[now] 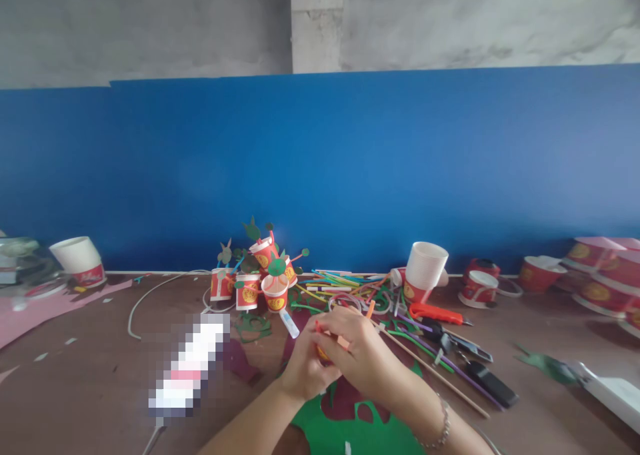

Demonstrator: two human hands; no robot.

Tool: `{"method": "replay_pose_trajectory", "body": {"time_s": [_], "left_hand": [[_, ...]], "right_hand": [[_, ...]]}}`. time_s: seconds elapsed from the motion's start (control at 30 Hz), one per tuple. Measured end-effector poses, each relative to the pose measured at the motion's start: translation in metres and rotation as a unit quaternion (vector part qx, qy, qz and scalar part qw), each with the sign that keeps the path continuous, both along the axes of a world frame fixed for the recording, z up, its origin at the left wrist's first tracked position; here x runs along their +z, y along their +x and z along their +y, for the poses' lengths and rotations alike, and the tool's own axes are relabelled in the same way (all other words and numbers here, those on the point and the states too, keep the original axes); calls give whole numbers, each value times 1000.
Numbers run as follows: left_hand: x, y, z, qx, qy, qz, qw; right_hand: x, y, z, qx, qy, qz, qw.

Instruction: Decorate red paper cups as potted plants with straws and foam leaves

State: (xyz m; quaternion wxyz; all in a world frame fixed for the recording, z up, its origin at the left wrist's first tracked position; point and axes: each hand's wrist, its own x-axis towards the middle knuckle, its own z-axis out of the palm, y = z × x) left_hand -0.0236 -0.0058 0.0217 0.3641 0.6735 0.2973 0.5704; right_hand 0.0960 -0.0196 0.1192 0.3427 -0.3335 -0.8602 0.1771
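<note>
My left hand [306, 365] and my right hand [357, 345] are closed together around a small red paper cup [323, 354]. Only a patch of its red and yellow print shows between the fingers; most of it is hidden. An orange strip [371, 309] sticks up behind my right hand, and I cannot tell whether it belongs to the cup. Below my hands lies green cut-out sheet material [345, 435] with holes in it. Beyond them stands a group of red paper cups [276, 294] fitted with straws and green leaf-like pieces. A small clear tube [289, 323] lies near my left fingers.
Colourful straws [340, 280] lie along the back. To the right are stacked white cups [425, 268], an orange utility knife [437, 314], a thin stick [435, 372] and a black key fob [487, 382]. A pixelated bright device [190, 368] lies left; a blue panel [320, 168] stands behind.
</note>
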Motion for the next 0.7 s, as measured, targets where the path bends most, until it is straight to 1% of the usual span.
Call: {"method": "replay_pose_trajectory", "body": {"time_s": [0.2, 0.33, 0.37, 0.43, 0.53, 0.7], "left_hand": [[-4, 0, 0, -40, 5, -73, 997], [-8, 0, 0, -76, -4, -110, 991], [-9, 0, 0, -79, -7, -115, 990], [-11, 0, 0, -84, -10, -115, 990], [-14, 0, 0, -95, 3, -96, 991], [-16, -2, 1, -91, 20, -50, 994]], "right_hand": [[5, 6, 2, -15, -1, -5, 1000], [5, 7, 0, -77, -52, 3, 996], [4, 7, 0, -93, -54, -6, 994], [3, 7, 0, -112, -31, -49, 992], [2, 7, 0, -114, 14, -133, 984], [2, 9, -1, -128, 18, -203, 971]]}}
